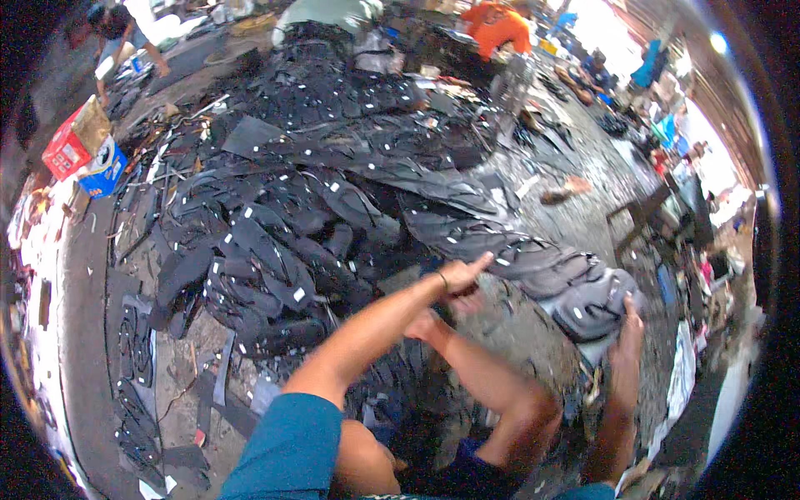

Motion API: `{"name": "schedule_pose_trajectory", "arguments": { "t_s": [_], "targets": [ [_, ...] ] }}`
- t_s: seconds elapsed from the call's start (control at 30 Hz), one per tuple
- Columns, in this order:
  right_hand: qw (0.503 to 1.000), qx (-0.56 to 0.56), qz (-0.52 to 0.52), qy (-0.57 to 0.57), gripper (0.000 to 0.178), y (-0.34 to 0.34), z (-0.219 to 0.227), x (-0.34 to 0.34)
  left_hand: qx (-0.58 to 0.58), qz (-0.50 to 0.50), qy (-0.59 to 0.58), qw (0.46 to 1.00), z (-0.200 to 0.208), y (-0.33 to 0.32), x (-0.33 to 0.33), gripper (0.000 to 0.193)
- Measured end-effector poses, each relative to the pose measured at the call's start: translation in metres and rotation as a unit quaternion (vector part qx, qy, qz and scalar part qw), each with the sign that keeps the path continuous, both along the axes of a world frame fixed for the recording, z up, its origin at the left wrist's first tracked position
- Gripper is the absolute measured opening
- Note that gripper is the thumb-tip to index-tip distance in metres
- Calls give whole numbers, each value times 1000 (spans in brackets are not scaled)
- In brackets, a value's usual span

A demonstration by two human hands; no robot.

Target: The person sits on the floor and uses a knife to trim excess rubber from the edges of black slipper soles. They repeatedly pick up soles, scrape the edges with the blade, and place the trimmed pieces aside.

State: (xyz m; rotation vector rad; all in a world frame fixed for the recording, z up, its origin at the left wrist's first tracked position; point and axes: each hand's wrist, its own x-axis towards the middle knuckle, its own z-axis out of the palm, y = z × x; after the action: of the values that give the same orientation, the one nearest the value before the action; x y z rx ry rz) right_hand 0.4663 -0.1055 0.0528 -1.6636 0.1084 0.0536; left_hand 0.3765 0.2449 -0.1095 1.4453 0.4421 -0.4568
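Observation:
A long row of dark foam flip-flops [533, 265], packed on edge, runs across the floor to my right, its near end paler grey. My right hand [631, 323] is against the outer end of this row, a finger or thumb upright along it; its other fingers are partly hidden. My left hand [464, 277], with a dark band at the wrist, is beside the row's inner side. Its pointing finger stretches toward the flip-flops, and I see nothing held in it. Slight blur hides whether it touches them.
A large heap of black flip-flops [267, 258] fills the left and middle floor. Red [68, 148] and blue [103, 169] boxes stand far left. My bent leg [500, 392] is between my arms. A person in orange [497, 29] and others are at the back. Scraps litter the floor.

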Motion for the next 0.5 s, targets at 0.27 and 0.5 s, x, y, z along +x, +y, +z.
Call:
{"name": "schedule_pose_trajectory", "arguments": {
  "t_s": [0.27, 0.5],
  "targets": [
    [981, 103, 162, 38, 30, -6, -14, -136, 403, -190, -513, 734, 118, -114, -174, 111],
    [916, -103, 48, -386, 46, 4, 14, -172, 370, 47, -497, 784, 115, -144, -170, 54]
  ]
}}
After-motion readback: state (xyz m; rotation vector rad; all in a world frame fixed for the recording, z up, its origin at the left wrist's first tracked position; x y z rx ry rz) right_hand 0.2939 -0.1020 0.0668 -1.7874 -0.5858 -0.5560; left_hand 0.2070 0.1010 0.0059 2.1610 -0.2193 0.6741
